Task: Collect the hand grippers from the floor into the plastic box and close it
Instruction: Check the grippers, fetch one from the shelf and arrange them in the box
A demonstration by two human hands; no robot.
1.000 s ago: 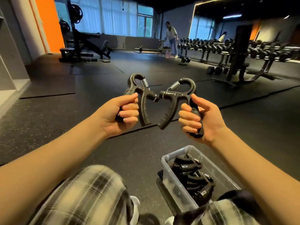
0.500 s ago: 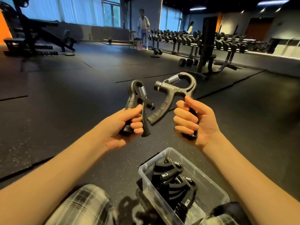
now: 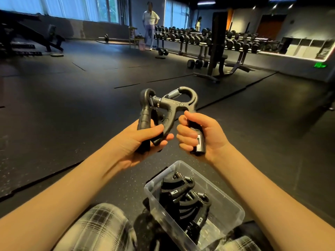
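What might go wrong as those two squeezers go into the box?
The two hand grippers cross at their springs, so they may hook together when the left hand and right hand part. The stacked grippers already rise near the plastic box rim; two more may stop it closing.

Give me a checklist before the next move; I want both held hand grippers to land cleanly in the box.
1. Left hand curled round the left-held hand gripper: ok.
2. Right hand curled round the right-held hand gripper: ok.
3. Held grippers apart from each other: not ok, they cross near their springs.
4. Plastic box open, no lid on it: ok.
5. Free room beside the stored hand grippers: ok, right side bare.
6. Lid within reach: cannot tell.
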